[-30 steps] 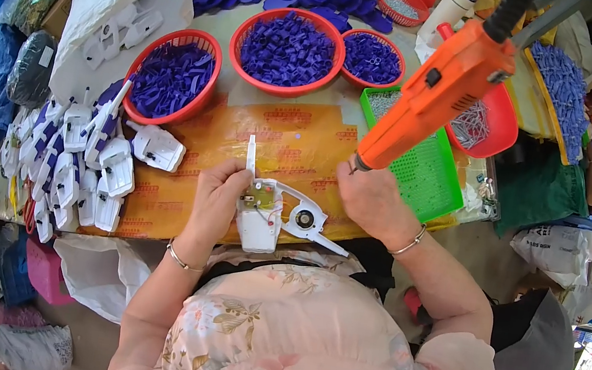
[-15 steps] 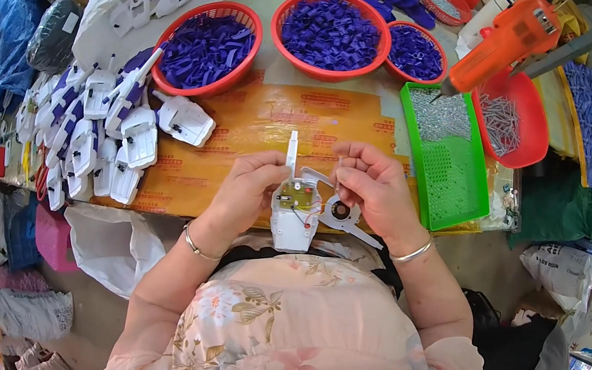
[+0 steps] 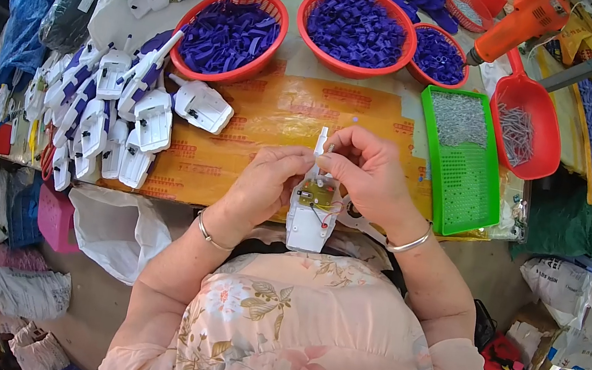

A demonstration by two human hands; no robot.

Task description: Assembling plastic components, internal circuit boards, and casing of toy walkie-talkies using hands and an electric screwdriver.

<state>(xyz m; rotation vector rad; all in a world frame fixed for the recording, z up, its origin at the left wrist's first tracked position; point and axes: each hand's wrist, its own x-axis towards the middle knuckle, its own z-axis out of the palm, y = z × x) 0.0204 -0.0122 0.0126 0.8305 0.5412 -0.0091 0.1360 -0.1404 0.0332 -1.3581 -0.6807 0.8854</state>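
A white plastic housing [image 3: 310, 230] with a neck pointing away from me lies at the table's front edge. In its open top sits a green circuit board [image 3: 320, 192] with thin wires. My left hand [image 3: 276, 176] is closed, pinching the housing at its neck. My right hand [image 3: 368, 177] is closed too, thumb and forefinger pinching a thin, spring-like metal piece [image 3: 330, 147] beside the neck. A white ring-and-handle part [image 3: 366, 229], joined by wires, is mostly hidden under my right hand.
White housings [image 3: 155, 120] pile up at left. Red baskets [image 3: 350, 70] of blue pieces stand behind. At right are a green tray [image 3: 464, 182] of small metal parts, a red scoop [image 3: 554, 141] of metal pins and an orange power screwdriver [image 3: 518, 27]. A white sack [image 3: 114, 234] hangs below the table.
My right hand has moved left with the metal piece, up to the housing's neck beside my left hand. It now covers much of the ring-and-handle part. The whole view has shifted slightly.
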